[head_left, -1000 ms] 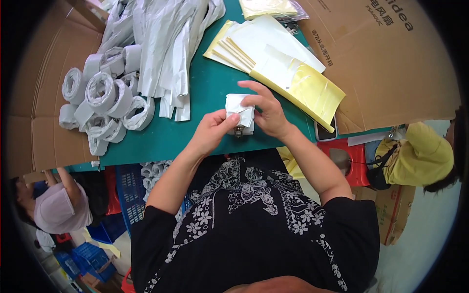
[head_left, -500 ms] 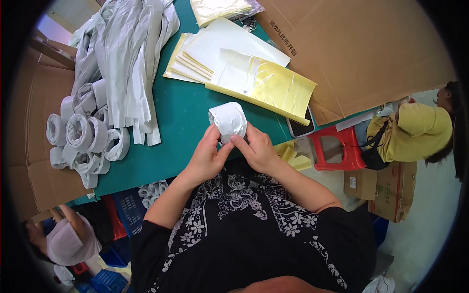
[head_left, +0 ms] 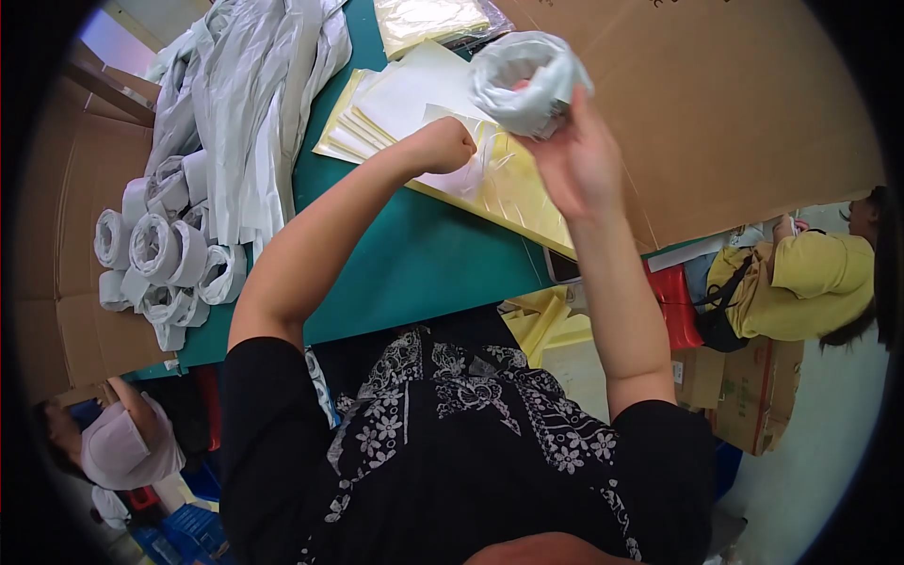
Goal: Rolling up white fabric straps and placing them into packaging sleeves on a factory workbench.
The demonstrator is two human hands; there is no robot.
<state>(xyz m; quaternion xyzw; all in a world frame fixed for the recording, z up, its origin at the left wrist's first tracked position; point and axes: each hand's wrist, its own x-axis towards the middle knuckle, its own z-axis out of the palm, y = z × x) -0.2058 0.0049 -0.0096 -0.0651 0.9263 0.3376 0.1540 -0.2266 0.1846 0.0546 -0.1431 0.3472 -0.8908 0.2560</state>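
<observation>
My right hand is raised over the far right of the table and grips a roll of flattened white-grey plastic strip, its round opening turned up. My left hand is closed above a yellow backing sheet with clear film on it. The left fingertips are at the film, but what they pinch is hidden. Under and behind that hand lies a fanned stack of white and yellow sheets.
Several similar rolls are piled at the left of the green table, below a heap of long grey-white strips. Cardboard rises at the right and left. Other people sit lower left and right, one in a yellow shirt.
My hands have parted from holding the roll together near my body. The right has carried it up and to the right, tipping its opening upward; the left has reached forward to the yellow sheet.
</observation>
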